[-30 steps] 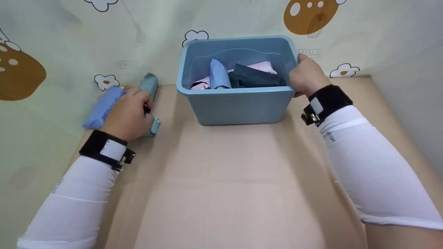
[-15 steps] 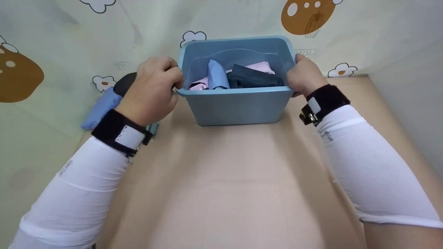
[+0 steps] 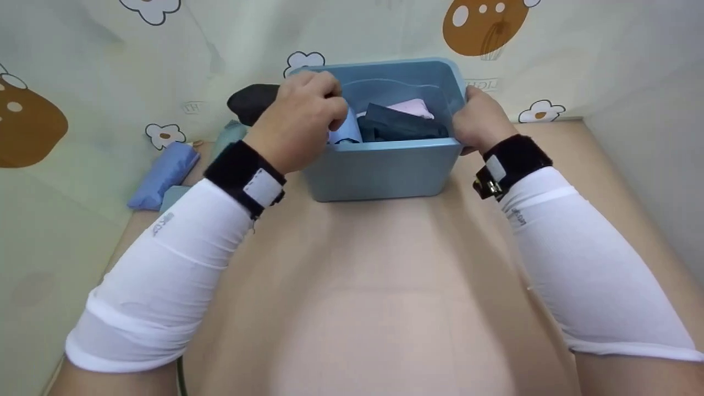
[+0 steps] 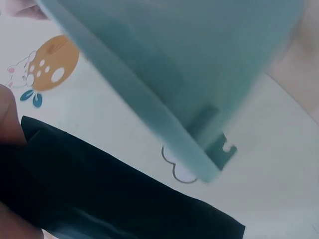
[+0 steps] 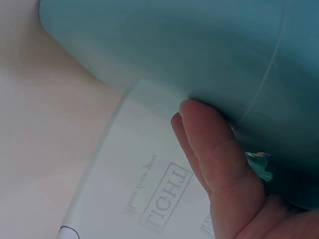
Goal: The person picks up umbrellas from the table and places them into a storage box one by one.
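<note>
Boxed "LIGHT" [image 5: 167, 196] on wall sheet [image 3: 137, 71]

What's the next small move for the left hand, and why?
I'd probably move the left hand slightly right, bringing the black bundle over the blue bin. The hand holds the bundle with one end jutting out past the bin's left side; the left wrist view shows a gap between the two. The right hand grips the opposite side, which should help steady the bin.

Indoors, flower-printed walls [image 3: 374, 27], beige work surface [image 3: 385, 319]
</note>
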### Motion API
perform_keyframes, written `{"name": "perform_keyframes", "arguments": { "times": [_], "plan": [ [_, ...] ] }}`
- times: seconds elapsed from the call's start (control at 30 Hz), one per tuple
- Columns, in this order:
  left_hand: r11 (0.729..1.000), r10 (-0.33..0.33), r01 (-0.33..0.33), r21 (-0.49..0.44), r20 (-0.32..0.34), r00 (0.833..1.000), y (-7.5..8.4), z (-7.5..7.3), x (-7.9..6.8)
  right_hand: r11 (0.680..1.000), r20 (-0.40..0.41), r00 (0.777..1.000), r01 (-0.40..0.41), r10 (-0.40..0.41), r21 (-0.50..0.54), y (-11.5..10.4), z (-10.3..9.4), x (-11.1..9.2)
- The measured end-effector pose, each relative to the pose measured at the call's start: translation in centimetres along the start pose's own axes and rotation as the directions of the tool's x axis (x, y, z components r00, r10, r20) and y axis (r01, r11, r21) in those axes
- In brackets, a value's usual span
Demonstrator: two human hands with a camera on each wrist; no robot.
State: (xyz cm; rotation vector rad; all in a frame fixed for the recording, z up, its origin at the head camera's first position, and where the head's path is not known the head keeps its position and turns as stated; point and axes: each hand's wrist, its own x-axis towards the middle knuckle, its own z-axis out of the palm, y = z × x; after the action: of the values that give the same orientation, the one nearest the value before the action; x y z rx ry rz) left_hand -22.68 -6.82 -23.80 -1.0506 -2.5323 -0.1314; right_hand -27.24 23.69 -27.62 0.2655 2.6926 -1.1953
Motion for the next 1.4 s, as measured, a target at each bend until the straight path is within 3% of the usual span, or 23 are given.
{"name": "perform_keyframes", "arguments": {
  "times": [0.23, 0.5, 0.67, 0.8, 1.0, 1.17, 1.3, 1.4],
  "plan": [
    [0.999, 0.016, -0.019, 0.042, 0.063, 0.998, 0.1, 2.0, 1.5, 1.000, -0.006, 1.000, 0.004, -0.004, -0.008, -0.3, 0.2, -0.2],
    [0.992, 0.067, -0.072, 0.106, 0.045, 0.997, 0.1, 3.6, 2.7, 1.000, -0.002, 1.000, 0.003, -0.003, 0.004, -0.4, 0.4, -0.3],
    [0.977, 0.132, -0.138, 0.165, 0.048, 0.990, 1.1, 4.2, 3.7, 1.000, -0.006, 1.000, 0.011, -0.011, 0.004, -0.3, 0.4, -0.3],
    [0.975, 0.154, -0.161, 0.153, 0.056, 0.987, 2.1, 4.5, 4.8, 1.000, -0.022, 1.000, 0.023, -0.023, -0.007, -0.3, 0.4, -0.3],
    [0.982, 0.152, -0.161, 0.094, 0.099, 0.983, 3.2, 5.0, 6.4, 1.000, -0.016, 1.000, 0.012, -0.012, -0.005, -0.5, 0.4, -0.3],
    [0.989, 0.149, -0.144, -0.039, 0.146, 0.978, 3.4, 5.2, 7.2, 1.000, -0.013, 1.000, 0.005, -0.005, -0.005, -0.6, 0.3, -0.3],
    [0.981, 0.102, -0.067, -0.183, 0.191, 0.976, 3.2, 5.4, 7.5, 1.000, -0.018, 1.000, 0.003, -0.003, -0.002, -0.6, 0.3, -0.3],
    [0.961, 0.033, 0.036, -0.273, 0.247, 0.968, 2.9, 5.6, 7.5, 1.000, -0.018, 1.000, 0.001, -0.001, 0.004, -0.4, 0.4, -0.3]
  ]
}}
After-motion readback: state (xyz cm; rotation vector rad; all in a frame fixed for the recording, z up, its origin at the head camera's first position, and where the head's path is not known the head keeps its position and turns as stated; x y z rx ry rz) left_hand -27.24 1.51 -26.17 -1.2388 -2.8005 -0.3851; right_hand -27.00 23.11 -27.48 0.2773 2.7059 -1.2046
